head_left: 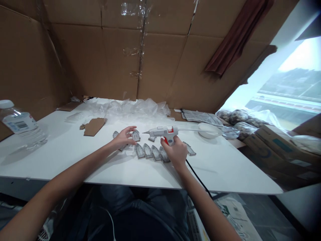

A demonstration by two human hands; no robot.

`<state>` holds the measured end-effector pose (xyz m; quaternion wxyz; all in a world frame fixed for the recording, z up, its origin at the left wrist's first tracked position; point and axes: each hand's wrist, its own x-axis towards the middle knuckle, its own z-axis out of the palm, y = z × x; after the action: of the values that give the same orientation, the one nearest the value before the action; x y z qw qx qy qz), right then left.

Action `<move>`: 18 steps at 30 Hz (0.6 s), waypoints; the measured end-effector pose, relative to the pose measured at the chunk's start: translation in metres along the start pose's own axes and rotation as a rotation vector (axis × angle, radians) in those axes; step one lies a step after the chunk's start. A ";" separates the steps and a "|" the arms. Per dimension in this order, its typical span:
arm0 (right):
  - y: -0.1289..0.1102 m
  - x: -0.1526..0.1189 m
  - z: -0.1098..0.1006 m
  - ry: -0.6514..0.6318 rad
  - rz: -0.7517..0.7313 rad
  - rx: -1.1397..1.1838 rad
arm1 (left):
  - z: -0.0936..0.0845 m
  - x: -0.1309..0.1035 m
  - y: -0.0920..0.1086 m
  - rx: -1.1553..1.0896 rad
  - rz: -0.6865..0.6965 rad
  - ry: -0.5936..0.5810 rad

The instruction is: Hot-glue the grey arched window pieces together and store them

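Note:
My right hand is wrapped round the handle of a white and red glue gun, whose nozzle points left. A glue stick juts out of its rear. Just left of the nozzle, my left hand pinches a small grey boat-shaped piece between thumb and fingers. Below the gun several similar grey pieces stand in a row on the white table. Another such piece lies to the right of my right hand, and others sit partly hidden behind my left hand.
Crumpled clear plastic bags lie along the back. A torn cardboard piece is at left, near a water bottle. A white bowl stands right. The gun's black cord runs over the front edge. Cardboard walls enclose the back.

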<state>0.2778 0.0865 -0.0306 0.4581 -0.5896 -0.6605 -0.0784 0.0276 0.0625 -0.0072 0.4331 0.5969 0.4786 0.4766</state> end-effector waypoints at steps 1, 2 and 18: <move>0.000 0.000 0.000 -0.003 -0.004 -0.004 | 0.001 0.000 -0.001 0.064 0.058 0.003; -0.001 0.000 0.000 -0.007 -0.008 -0.013 | 0.001 0.000 -0.002 0.134 0.126 0.003; 0.001 -0.006 0.010 -0.049 -0.146 -0.185 | 0.002 -0.006 -0.005 0.794 0.826 0.022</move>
<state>0.2726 0.0888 -0.0406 0.3785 -0.5814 -0.7027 -0.1581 0.0279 0.0571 -0.0135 -0.0516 0.8463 0.3524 0.3962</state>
